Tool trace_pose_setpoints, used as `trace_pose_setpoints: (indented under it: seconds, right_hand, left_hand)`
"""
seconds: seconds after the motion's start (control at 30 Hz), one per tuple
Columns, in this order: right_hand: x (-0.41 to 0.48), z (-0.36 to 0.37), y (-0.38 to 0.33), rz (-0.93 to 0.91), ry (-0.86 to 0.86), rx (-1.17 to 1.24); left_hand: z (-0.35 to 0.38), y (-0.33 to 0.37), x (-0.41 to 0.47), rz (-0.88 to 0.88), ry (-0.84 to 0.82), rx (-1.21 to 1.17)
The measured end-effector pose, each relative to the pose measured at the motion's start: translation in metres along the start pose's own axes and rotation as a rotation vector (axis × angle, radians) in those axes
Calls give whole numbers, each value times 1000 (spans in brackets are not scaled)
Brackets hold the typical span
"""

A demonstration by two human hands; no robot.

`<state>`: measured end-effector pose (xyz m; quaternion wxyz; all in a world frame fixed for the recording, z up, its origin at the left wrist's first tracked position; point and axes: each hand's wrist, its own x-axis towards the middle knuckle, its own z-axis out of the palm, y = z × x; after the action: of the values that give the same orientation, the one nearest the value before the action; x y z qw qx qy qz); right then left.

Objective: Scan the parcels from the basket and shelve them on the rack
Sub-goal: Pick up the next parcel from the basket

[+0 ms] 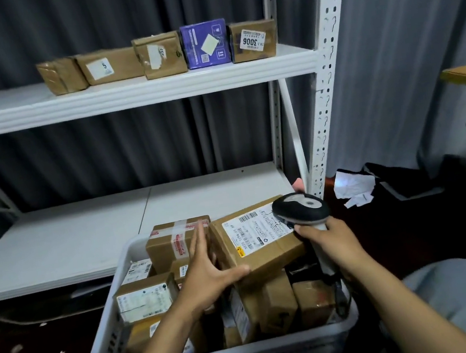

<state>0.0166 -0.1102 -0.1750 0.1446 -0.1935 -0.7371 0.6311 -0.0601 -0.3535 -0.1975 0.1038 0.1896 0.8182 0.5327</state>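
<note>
A white basket [134, 254] full of several cardboard parcels stands on the floor between my knees. My left hand [207, 272] holds a brown parcel [263, 251] with a white shipping label, thumb under its near edge and fingers along its left side, lifted above the others. My right hand [332, 241] grips the handle of a black and grey barcode scanner [300, 206], whose head sits over the label's right end. On the white rack's upper shelf [127, 94], several parcels stand in a row, among them a purple box [205, 44].
The rack's lower shelf [83, 239] runs behind the basket. Its perforated upright [323, 82] rises at right. Crumpled white paper [352, 188] and dark items lie on the floor to the right. Grey curtains hang behind.
</note>
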Motion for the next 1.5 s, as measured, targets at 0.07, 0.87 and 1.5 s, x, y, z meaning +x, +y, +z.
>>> trace_pose_setpoints:
  seconds: [0.07, 0.87, 1.5]
  right_hand:
    - [-9, 6, -1, -18, 4, 64]
    - [-3, 38, -51, 81, -227, -108]
    - [-15, 44, -75, 13, -221, -294]
  left_hand:
    - [0, 2, -7, -29, 38, -103]
    - [-29, -57, 15, -154, 292, -255]
    - [-36, -65, 3, -117, 291, -267]
